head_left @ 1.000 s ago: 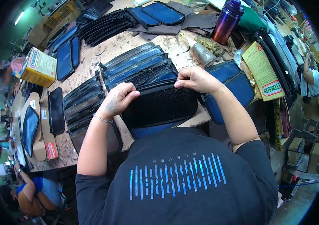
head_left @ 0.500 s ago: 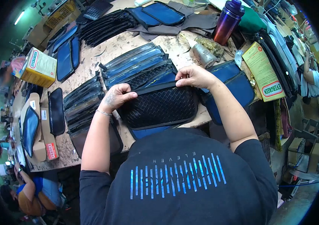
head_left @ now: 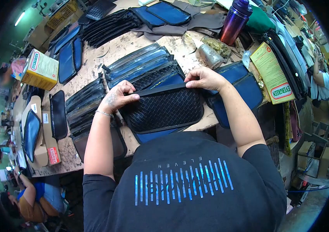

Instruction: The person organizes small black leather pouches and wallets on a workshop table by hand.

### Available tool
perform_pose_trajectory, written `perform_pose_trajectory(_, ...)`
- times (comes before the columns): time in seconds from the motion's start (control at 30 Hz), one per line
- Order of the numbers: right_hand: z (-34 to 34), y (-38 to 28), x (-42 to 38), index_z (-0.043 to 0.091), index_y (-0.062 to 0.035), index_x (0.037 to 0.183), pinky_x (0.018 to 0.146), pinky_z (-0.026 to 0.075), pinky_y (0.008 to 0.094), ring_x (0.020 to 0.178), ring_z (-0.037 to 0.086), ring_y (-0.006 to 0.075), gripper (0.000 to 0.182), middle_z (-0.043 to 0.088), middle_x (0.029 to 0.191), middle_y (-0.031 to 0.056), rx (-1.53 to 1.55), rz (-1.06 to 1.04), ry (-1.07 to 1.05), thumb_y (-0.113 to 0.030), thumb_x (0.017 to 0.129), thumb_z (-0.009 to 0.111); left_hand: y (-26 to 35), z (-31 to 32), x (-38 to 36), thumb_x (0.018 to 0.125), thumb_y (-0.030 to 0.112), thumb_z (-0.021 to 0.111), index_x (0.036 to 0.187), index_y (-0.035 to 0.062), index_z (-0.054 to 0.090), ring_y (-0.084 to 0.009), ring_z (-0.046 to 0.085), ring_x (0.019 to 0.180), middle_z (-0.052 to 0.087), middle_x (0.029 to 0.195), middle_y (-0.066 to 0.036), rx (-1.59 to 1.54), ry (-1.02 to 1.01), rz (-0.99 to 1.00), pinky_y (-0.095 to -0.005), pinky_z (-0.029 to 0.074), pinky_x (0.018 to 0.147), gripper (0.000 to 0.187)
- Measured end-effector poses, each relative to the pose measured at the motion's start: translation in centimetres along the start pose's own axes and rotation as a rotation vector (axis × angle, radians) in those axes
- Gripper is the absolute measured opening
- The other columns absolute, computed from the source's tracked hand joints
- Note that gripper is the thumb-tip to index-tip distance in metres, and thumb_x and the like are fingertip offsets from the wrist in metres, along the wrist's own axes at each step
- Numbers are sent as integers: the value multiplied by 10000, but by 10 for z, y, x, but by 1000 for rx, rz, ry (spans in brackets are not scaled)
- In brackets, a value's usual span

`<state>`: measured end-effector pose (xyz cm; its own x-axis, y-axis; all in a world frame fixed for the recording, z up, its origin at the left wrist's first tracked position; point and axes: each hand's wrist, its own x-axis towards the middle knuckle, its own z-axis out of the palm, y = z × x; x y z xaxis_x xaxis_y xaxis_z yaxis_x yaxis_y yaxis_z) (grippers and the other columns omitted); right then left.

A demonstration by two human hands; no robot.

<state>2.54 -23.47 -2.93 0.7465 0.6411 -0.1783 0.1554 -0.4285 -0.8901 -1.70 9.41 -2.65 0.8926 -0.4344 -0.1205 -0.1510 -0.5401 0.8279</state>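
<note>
At 9 o'clock from a black woven panel (head_left: 166,110), a flattened carton (head_left: 38,150) lies on a scuffed table (head_left: 91,58), with a yellow Evergreen tin (head_left: 40,70) upright at 10 o'clock. Nearer in, dark layered pieces (head_left: 85,106) lie at 9 o'clock. A worker's left hand (head_left: 120,96), a bracelet at its wrist, pinches the panel's dark upper edge toward 11 o'clock. The panel is at the table's near side, over a blue piece. The right hand (head_left: 204,79) pinches the same edge toward 1 o'clock, the two hands apart. Beyond, a purple-and-red bottle (head_left: 234,24) stands at 1 o'clock; a second Evergreen container (head_left: 273,73) is at 2 o'clock.
</note>
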Motion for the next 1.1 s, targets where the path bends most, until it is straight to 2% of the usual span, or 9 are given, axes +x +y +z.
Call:
perform_pose_trajectory(0.1,1,-4,4,635,-45,878,658,445,286,691,553,142,243,610,737,57,-138,-95,-19,-271,789,637,11,5,4,776,291,644,685,27,579,-143,469,831,509,870,-37,39,-47,-52,-261,374,755,286)
perform_pose_trajectory(0.17,6,-24,11,630,-43,885,686,449,318,713,573,194,312,622,759,104,-283,-25,-102,-344,821,579,37,22,12,800,343,596,786,32,641,-186,512,877,546,879,-61,475,58,13,-290,400,779,315)
perform_pose_trajectory(0.23,16,-33,23,627,-35,887,687,449,334,711,584,220,306,625,765,135,-305,-89,-162,-328,815,573,67,35,20,796,305,593,808,28,643,-237,523,892,564,869,-91,622,52,62,-321,411,789,282)
perform_pose_trajectory(0.33,29,-39,39,628,-36,885,684,449,335,706,587,233,272,626,758,134,-306,-179,-170,-290,794,590,55,36,41,783,231,625,829,14,624,-232,521,837,557,857,-102,343,-158,143,-315,411,768,221)
perform_pose_trajectory(0.43,32,-41,42,628,-43,878,685,453,335,727,598,243,253,630,763,132,-328,-130,-206,-273,775,605,46,35,44,738,261,662,739,8,603,-238,527,796,551,810,-120,187,-143,94,-323,425,720,260)
perform_pose_trajectory(0.73,14,-33,20,632,-47,882,706,454,332,770,605,244,221,639,803,125,-400,-102,-118,-231,760,625,43,25,40,776,303,642,672,20,546,-181,474,762,486,762,-53,255,-226,131,-286,386,724,317)
perform_pose_trajectory(0.83,1,-16,8,630,-26,885,717,453,314,773,605,220,218,636,802,130,-247,-97,-59,-205,759,629,37,18,33,767,319,646,642,22,539,-174,465,749,469,743,-46,271,-204,24,-286,383,713,340)
perform_pose_trajectory(1.0,-7,9,4,596,-60,1005,756,431,276,818,543,143,300,595,852,42,-4,-47,-50,-191,747,675,3,-8,11,693,348,713,684,15,592,-186,511,737,501,745,-67,274,-96,-19,-277,412,667,355)
perform_pose_trajectory(1.1,-6,-4,-2,598,-75,1000,742,429,277,789,535,150,349,574,808,43,-86,-105,-30,-216,704,715,7,-5,-13,645,294,759,823,20,617,-175,516,757,514,786,-50,-67,20,-54,-277,417,688,356)
